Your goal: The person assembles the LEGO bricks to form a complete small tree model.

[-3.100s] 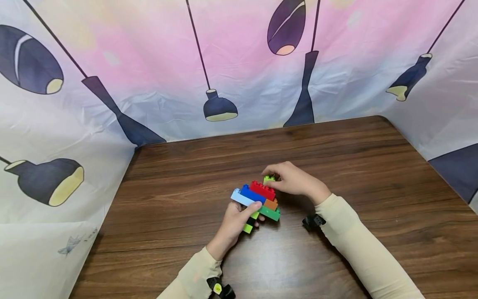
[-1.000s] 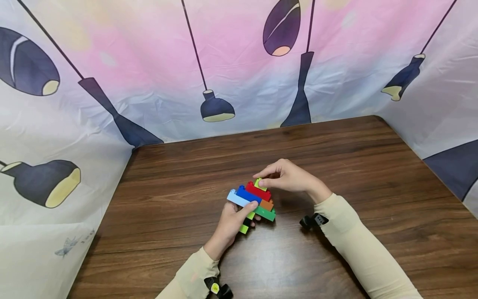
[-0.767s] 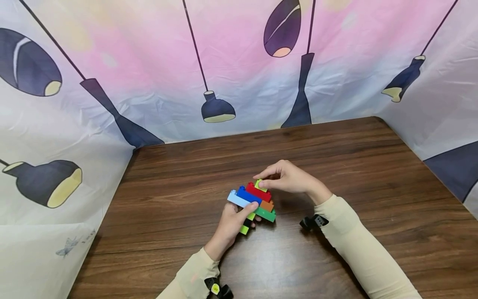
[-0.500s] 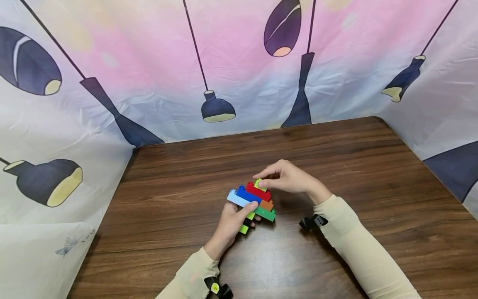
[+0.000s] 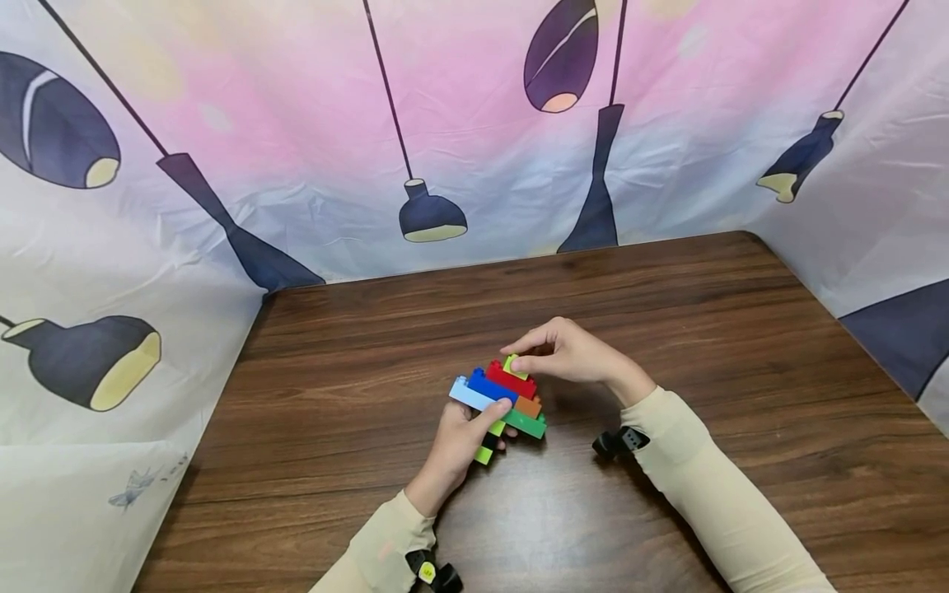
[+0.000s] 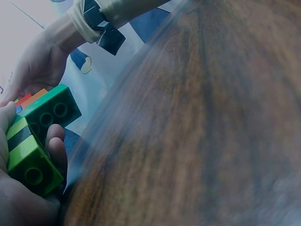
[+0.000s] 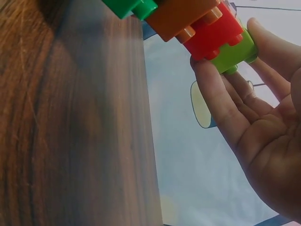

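My left hand [image 5: 458, 441] grips a built stack of toy building bricks above the table, thumb on the front. In its upper part are a light blue brick [image 5: 469, 395], a blue brick [image 5: 491, 387], a red brick [image 5: 511, 380], an orange brick [image 5: 530, 406] and a green brick [image 5: 526, 424]. A stem of lime and black bricks [image 6: 19, 136] runs down inside the left fingers. On top of the red brick sits a small lime brick [image 7: 235, 52], which my right hand [image 5: 571, 352] pinches between thumb and fingers. The left wrist view shows the green brick's hollow underside.
A dark brown wooden table [image 5: 385, 346] lies beneath both hands. Behind and beside it hangs a cloth backdrop [image 5: 474, 123] printed with lamps. Each wrist wears a black strapped device, such as the right wrist camera [image 5: 619, 442].
About three seconds ago the lime brick was at the red brick's far right side; my right hand has brought it left onto the red brick. Over the last second hardly anything has moved.
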Tool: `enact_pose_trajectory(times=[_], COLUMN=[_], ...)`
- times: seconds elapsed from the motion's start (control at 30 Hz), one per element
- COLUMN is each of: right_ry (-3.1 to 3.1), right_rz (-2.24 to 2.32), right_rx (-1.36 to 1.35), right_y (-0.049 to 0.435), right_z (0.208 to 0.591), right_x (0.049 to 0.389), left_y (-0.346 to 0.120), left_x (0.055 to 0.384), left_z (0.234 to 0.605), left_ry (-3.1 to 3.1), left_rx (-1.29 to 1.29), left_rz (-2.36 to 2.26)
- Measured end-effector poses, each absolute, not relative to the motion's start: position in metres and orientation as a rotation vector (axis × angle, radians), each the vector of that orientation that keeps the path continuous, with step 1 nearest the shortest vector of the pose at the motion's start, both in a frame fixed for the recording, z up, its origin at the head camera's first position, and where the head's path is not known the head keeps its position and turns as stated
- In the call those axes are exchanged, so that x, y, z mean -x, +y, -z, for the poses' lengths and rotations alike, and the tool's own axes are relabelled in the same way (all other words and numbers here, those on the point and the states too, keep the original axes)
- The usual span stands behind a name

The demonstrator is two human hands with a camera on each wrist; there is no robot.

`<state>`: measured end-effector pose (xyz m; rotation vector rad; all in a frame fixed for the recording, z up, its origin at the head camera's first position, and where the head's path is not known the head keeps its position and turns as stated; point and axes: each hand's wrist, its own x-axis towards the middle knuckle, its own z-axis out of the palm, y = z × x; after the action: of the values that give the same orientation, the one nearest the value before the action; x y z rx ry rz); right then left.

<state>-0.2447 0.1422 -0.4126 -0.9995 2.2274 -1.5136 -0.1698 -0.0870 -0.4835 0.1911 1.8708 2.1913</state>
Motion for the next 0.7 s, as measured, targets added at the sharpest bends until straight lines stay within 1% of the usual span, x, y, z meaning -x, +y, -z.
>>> enact_pose_trajectory(times=[0.33,0.57,0.7], right_ry=[2.207,2.306,2.29], right_rz=[1.542,1.448,1.357], right_rx=[1.006,0.97,0.931], right_y=[0.134,0.14,0.141], right_z=[0.414,0.407,0.41], right_x=[0.244,0.238,0.231], left_y=[-0.088,-0.082,-0.081], left_x=[0.165,0.167,0.166], left_z=[0.483,0.483,0.483], left_ry=[1.918,1.858,1.865], left_rx=[-0.134,-0.169,-0.111], left_rz=[-2.239,-2.339,-2.399])
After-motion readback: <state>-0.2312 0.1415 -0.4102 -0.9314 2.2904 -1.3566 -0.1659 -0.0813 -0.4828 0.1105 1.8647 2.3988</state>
